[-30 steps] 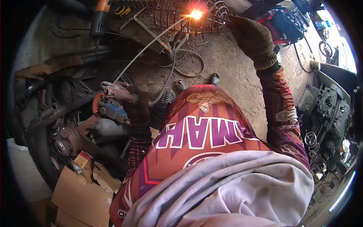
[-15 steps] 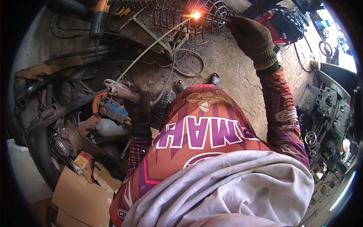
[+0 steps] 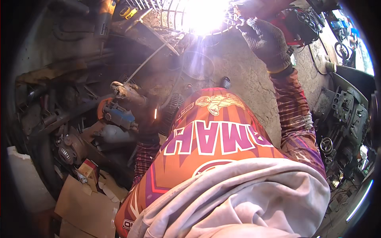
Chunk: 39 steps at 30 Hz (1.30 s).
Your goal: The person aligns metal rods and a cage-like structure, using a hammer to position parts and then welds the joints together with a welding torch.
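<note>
Joining the metal cage (image 3: pixel 172 16) up top seems underway: left hand (image 3: pixel 146 112) wraps fingers round the holder (image 3: pixel 127 92), right hand (image 3: pixel 266 41) I cannot tell, and next needs a steady rod (image 3: pixel 147 61).

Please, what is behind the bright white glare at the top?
Bars of a curved metal cage show on both sides of the glare, and a thin rod runs toward it. The cage's middle and the rod's far tip are covered, so I cannot describe them.

Room to pass lies over the concrete floor (image 3: pixel 258 85) between the shirt (image 3: pixel 216 137) and the right sleeve (image 3: pixel 294 105), whereas the metal grille (image 3: pixel 174 19) bars the way ahead and a slanting rod (image 3: pixel 147 62) and scrap metal (image 3: pixel 55 107) crowd the left.
</note>
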Motion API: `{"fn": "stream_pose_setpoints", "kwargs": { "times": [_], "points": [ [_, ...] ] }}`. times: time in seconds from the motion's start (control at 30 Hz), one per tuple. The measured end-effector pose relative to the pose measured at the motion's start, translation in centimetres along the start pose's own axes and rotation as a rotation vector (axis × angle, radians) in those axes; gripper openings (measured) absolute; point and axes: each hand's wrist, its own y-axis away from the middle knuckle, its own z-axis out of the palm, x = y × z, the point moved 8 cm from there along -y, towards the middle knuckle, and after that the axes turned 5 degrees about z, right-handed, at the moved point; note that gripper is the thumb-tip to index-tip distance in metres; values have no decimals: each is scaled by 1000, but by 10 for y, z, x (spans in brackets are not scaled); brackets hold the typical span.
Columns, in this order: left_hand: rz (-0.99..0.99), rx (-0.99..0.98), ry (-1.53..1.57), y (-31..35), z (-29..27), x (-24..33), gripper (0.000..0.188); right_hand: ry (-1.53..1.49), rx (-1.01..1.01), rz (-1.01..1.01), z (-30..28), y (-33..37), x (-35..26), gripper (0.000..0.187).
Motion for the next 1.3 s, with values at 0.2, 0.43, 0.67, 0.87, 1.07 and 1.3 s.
{"fn": "stream_pose_setpoints", "kwargs": {
  "times": [0.2, 0.43, 0.67, 0.87, 1.07, 1.3],
  "points": [
    [61, 162, -105, -5, -21, 14, 36, -78, -60, 39, -7, -15, -19, 21],
    [-113, 183, 32, 0, -20, 0, 32, 35, -26, -47, 1, 2, -5, 24],
    [-58, 175, 153, -4, -1, 30, 16, -31, -115, 102, -9, -10, -5, 23],
    [41, 153, 170, -9, -1, 38, 13, 27, -153, 222, -13, -6, -11, 23],
    [-42, 163, 276, -5, 1, 37, 19, -86, -76, 308, -43, 20, -18, 23],
    [-75, -39, 725, -21, 41, 56, 37, -1254, -323, 930, 51, 60, -94, 34]
  ]
}}
